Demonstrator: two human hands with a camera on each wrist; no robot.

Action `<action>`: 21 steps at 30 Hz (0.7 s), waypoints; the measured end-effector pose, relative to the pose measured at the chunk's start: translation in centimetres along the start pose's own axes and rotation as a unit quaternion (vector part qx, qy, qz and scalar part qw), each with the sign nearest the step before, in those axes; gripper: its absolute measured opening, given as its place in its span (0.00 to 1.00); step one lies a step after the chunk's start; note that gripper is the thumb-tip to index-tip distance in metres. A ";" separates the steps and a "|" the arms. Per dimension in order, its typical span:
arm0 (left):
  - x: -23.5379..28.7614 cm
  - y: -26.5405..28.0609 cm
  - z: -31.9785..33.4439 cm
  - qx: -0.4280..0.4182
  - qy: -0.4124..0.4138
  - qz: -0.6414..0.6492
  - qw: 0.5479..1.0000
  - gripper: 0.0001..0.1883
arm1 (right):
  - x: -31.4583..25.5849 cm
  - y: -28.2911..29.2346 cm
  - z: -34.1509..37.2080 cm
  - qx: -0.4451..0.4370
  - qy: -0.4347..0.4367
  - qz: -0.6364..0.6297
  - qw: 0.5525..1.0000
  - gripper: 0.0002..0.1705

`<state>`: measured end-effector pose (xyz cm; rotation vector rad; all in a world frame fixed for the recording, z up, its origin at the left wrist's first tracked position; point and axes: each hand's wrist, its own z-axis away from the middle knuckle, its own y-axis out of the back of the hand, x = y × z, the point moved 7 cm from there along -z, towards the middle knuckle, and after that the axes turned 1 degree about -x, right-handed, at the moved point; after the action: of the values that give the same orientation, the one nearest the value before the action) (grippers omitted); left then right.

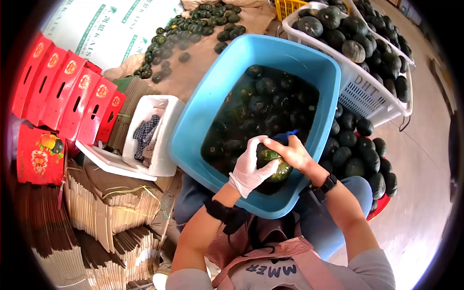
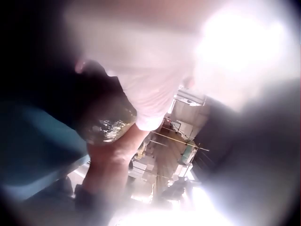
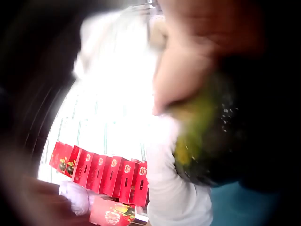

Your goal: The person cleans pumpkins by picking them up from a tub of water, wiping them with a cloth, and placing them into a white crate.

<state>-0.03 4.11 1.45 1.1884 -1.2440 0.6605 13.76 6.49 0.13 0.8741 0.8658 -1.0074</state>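
Over the near end of a blue tub (image 1: 193, 106), both hands hold a wet green pumpkin (image 1: 278, 170) with a yellowish patch. The left hand (image 1: 250, 169), in a white glove, grips it from the left, thumb across its near side. Bare, the right hand (image 1: 294, 153) holds its upper right side with the thumb on top. A scrap of blue cloth (image 1: 286, 136) shows at the right fingers, which are partly hidden. Several dark green pumpkins (image 1: 263, 104) lie in the tub's dark water. The right wrist view shows the pumpkin (image 3: 211, 141) blurred beside the glove.
A white crate (image 1: 367, 94) heaped with pumpkins stands at the back right, above a pile of pumpkins (image 1: 355, 154) beside the tub. More pumpkins (image 1: 193, 29) lie on brown sheeting. To the left are a white foam box (image 1: 166, 140), red cartons (image 1: 63, 87) and stacked flat cardboard (image 1: 92, 208).
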 end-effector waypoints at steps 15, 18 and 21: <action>-8.0 19.4 -18.5 0.031 -0.016 0.239 0.970 0.16 | 8.9 3.2 -7.3 0.165 -0.073 -0.212 0.961 0.28; -13.3 13.0 -17.6 -0.055 0.182 -0.255 0.948 0.30 | 7.3 3.8 -9.3 0.205 -0.161 -0.155 0.953 0.29; -19.2 11.2 -16.9 0.083 0.339 -0.192 0.917 0.48 | 10.3 2.6 -15.7 0.104 -0.208 0.057 0.971 0.27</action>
<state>-9.04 27.19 -11.36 1.1540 -0.3630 0.7961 16.16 17.94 -14.71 0.8365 0.3557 -1.1408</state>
